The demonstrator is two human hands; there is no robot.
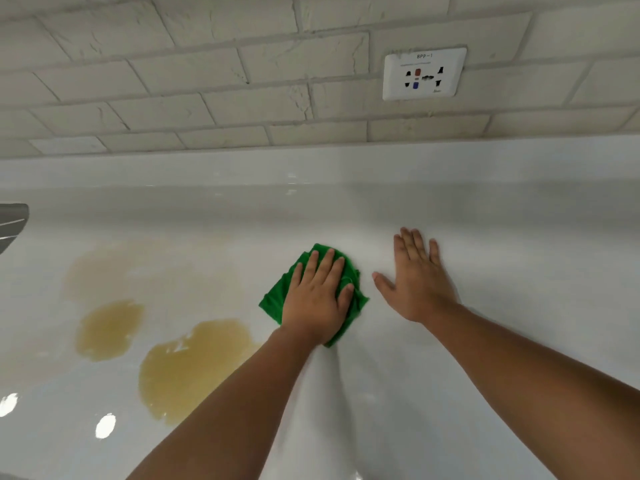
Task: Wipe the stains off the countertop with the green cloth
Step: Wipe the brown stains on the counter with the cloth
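Two bare forearms reach in from the near edge of the white, glossy bench (519,271). Toward the near left of the bench lies the large stain (197,365), a yellow-brown wet patch whose right edge runs under the left forearm. Just beyond it and further left sits the small stain (109,329), of the same colour and apart from the large one by a thin strip of white. Two bright glints (105,426) of reflected light lie by the near left edge.

Around the middle of the bench the left hand (317,303) lies palm down on the green cloth (275,299). Its fingers (327,268) are straight and slightly apart, pressing the cloth flat against the bench rather than curling round it. The cloth is bunched in loose folds and shows past the hand on both sides and beyond the fingertips. It lies to the right of the stains and does not touch them.

Just to the right, near the cloth but clear of it, the right hand (415,282) rests flat on the bare bench, fingers (412,247) straight and close together, thumb spread toward the cloth; it holds nothing.

Further back on the left a faint stain (114,268), pale tan and smeared, spreads over the surface. A grey object (12,223) juts in at the left edge, too cut off to identify. Beyond the back edge rises a white brick-tile wall (207,81) with a white socket plate (424,73) toward the right.
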